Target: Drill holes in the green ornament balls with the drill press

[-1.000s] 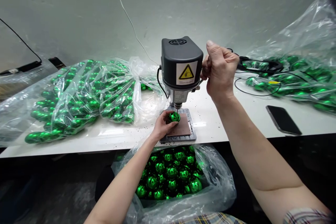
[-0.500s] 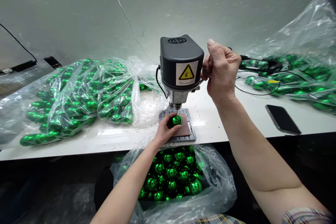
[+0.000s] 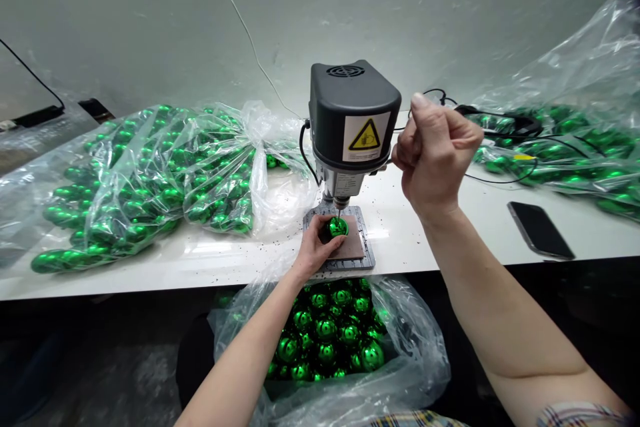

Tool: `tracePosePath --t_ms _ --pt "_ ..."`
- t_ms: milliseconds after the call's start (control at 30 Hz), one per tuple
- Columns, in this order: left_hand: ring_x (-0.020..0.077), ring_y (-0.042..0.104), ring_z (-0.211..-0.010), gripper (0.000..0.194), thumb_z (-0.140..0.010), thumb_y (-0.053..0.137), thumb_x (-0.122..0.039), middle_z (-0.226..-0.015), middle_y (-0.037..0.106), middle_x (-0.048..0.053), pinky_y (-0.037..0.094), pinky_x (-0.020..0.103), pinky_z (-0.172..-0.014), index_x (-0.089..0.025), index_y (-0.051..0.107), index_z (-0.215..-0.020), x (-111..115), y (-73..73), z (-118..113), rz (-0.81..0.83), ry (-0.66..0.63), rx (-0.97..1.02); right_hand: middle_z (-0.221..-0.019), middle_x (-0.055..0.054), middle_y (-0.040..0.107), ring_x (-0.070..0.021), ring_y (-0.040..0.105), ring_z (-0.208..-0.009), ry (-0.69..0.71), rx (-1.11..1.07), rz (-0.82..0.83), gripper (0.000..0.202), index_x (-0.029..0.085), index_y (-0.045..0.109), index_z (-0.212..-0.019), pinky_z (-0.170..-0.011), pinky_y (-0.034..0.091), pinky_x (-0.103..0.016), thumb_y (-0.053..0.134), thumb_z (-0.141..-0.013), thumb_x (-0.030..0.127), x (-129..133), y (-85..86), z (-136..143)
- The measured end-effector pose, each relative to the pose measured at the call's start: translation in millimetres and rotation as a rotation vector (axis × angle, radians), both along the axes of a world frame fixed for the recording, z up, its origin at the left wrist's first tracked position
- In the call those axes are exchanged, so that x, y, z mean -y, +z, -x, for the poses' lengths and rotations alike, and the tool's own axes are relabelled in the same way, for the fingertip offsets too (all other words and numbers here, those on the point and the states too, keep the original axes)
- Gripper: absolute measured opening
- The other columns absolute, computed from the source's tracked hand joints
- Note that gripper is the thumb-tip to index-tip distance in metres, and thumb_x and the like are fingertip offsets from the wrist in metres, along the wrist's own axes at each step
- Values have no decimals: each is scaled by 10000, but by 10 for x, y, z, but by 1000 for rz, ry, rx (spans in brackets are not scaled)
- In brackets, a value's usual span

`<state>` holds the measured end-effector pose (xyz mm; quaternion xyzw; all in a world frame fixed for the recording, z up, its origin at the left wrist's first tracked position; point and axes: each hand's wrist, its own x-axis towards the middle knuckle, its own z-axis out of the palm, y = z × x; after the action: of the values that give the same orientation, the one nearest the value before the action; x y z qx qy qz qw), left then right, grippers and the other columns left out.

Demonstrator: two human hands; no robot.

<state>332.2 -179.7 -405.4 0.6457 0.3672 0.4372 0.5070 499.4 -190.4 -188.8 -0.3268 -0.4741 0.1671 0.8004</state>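
Note:
A small drill press (image 3: 355, 120) with a black hood and a yellow warning label stands on the white table. My left hand (image 3: 320, 243) grips a shiny green bauble (image 3: 339, 227) from its left side, on a brownish board (image 3: 353, 247) over the grey slotted base. The thin drill bit (image 3: 339, 212) comes down onto the top of the bauble. To the right of the hood, my right hand (image 3: 437, 153) is closed round the drill press lever (image 3: 386, 164), most of which the fingers hide.
Below the table edge, an open plastic bag (image 3: 415, 353) holds many green baubles. Filled clear bags (image 3: 150, 180) lie at left, another bag (image 3: 575, 140) at right. A phone (image 3: 541, 229) rests near the right front edge, with black cables behind it. Dark shavings dot the table.
My right hand has moved a little down and right with the lever. The drill head appears slightly shifted right, and the bit sits lower at the bauble. My left hand stays in place.

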Motion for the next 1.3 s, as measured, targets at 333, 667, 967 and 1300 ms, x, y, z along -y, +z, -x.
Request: tracePosePath --t_ms 333,667,967,1300 --pt "267 644 -1100 483 -801 785 -387 -1157 667 99 510 425 -978 -201 556 -1183 -24 -54 -1 -45 21 -24 -413 64 284 -43 257 -368 24 62 -228 522 180 302 -460 -413 202 -276 624 -870 204 188 -422 9" --pt "255 637 -1101 474 -803 788 -384 -1140 663 97 497 425 -999 -199 558 -1173 -24 -57 -1 -43 6 4 -435 60 210 -46 247 -389 -48 261 -379 570 182 187 -481 -437 238 -273 628 -842 171 122 -758 -102" --pt "242 641 -1068 464 -806 784 -386 -1123 660 84 505 394 -963 -208 561 -1171 15 -49 1 -21 20 25 -459 57 243 -45 272 -423 16 312 -489 508 166 194 -506 -457 259 -258 584 -801 30 149 -839 -95" --pt "215 640 -923 389 -761 788 -349 -1001 673 65 494 341 -822 -195 574 -1048 167 240 69 -9 261 -138 -387 56 380 -73 296 -337 113 -196 56 441 212 454 -416 -340 199 -274 664 -804 229 6 134 42"
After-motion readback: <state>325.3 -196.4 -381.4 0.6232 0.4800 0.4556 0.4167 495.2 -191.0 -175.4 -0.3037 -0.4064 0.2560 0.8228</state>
